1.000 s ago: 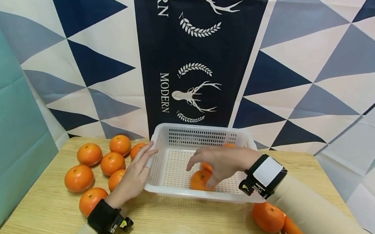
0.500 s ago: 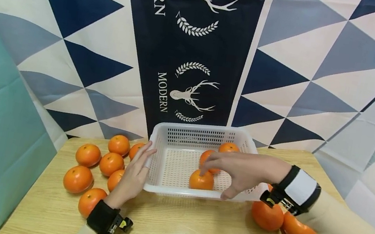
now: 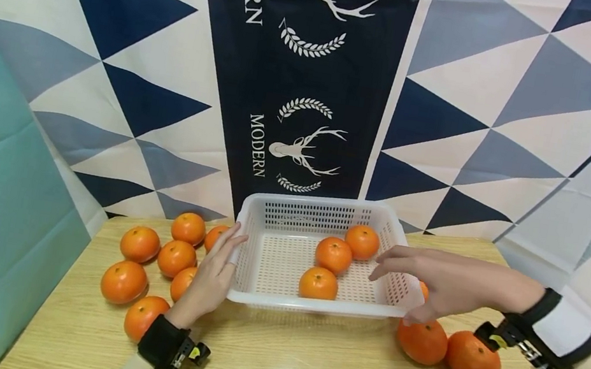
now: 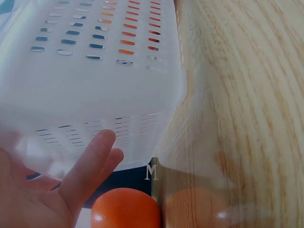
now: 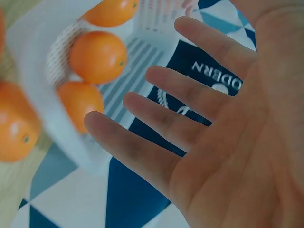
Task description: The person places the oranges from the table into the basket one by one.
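Note:
A white plastic basket (image 3: 277, 301) stands at the back of the table, with a front orange (image 3: 318, 284), a middle orange (image 3: 333, 255) and a back orange (image 3: 362, 242) inside. My left hand (image 3: 209, 280) rests against the basket's left end, its fingers on the rim; the left wrist view shows those fingers (image 4: 90, 164) along the wall. Over the basket's right end hovers my right hand (image 3: 442, 282), fingers spread and holding nothing. In the right wrist view its palm (image 5: 232, 152) is bare. Just below it, a loose orange (image 3: 421, 341) lies near the basket's front right corner.
Several oranges (image 3: 124, 282) are grouped on the left of the wooden table (image 3: 245, 357). Another orange (image 3: 473, 358) sits at the right, and one more (image 3: 423, 290) is partly hidden behind the right hand. A patterned cloth (image 3: 311, 84) hangs behind the basket.
My right hand has left the front orange in the basket and moved right, past the basket's right end. The left hand stays at the basket's left rim.

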Tool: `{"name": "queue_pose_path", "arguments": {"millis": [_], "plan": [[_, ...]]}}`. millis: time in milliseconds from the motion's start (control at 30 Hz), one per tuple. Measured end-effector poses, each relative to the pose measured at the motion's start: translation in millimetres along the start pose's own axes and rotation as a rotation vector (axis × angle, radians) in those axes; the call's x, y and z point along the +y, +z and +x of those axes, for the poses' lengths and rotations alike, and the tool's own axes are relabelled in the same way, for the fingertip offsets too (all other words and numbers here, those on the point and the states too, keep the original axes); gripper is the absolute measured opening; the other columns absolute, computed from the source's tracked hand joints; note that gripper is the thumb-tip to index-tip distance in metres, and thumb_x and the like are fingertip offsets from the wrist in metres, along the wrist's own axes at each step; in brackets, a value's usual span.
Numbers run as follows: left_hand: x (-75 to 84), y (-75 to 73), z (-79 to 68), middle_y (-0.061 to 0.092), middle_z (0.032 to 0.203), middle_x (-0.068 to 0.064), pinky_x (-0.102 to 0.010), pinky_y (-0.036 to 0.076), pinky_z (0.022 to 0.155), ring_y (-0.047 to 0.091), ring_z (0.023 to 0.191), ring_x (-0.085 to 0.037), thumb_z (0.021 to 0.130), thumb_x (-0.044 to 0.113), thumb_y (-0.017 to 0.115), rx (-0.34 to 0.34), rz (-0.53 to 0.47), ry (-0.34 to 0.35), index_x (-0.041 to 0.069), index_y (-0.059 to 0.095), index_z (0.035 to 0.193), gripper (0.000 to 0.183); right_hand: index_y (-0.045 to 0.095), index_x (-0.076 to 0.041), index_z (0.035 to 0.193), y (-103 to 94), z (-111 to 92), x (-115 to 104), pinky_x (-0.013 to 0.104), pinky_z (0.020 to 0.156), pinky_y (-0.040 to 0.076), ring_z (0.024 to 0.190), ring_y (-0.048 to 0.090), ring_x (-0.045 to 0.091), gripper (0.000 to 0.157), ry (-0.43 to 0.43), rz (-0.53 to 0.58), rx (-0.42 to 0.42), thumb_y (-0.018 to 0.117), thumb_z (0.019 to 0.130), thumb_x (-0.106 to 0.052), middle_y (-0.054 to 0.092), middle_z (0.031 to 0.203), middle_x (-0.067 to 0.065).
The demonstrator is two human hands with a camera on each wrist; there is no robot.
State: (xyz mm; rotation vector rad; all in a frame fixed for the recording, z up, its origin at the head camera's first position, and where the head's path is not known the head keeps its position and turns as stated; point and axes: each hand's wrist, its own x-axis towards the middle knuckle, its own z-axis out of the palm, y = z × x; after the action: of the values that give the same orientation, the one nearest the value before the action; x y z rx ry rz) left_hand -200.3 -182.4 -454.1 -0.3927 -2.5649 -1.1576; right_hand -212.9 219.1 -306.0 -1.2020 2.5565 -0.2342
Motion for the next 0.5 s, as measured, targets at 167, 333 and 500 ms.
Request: {"name": "queue_pose_path", "arguments": {"millis": [167,333,500], "plan": [[0.3,-0.4,1.6,0.027,0.165,-0.012,-0.063,0.036,0.113,0.035,0.146,-0.035,0.092,-0.002,0.041,0.006,-0.003,0.016,0.004,0.051,0.143,0.052,0.058,-0.039,0.131,2.8,-22,13,0.058,0.093,0.054,0.123,0.055,0.033,0.061,0.001,-0.004,0.056,0.081,0.075,-0.040,0.054,0.143,0.006],[-0.7,-0.4,1.7,0.028,0.165,-0.012,-0.063,0.037,0.112,0.035,0.146,-0.035,0.092,-0.002,0.041,0.009,-0.004,0.019,0.004,0.051,0.143,0.052,0.059,-0.029,0.134,4.8,-34,24,0.049,0.081,0.060,0.119,0.058,0.034,0.063,-0.011,0.013,0.088,0.081,0.077,-0.040,0.055,0.142,0.009],[-1.3,0.4,0.7,0.027,0.166,-0.011,-0.062,0.037,0.113,0.034,0.147,-0.034,0.093,-0.001,0.040,0.000,0.002,0.009,0.006,0.050,0.143,0.052,0.059,-0.032,0.131,7.8,-38,33,0.046,0.076,0.061,0.117,0.058,0.034,0.060,-0.007,0.065,0.084,0.081,0.077,-0.041,0.056,0.139,0.004]]}}
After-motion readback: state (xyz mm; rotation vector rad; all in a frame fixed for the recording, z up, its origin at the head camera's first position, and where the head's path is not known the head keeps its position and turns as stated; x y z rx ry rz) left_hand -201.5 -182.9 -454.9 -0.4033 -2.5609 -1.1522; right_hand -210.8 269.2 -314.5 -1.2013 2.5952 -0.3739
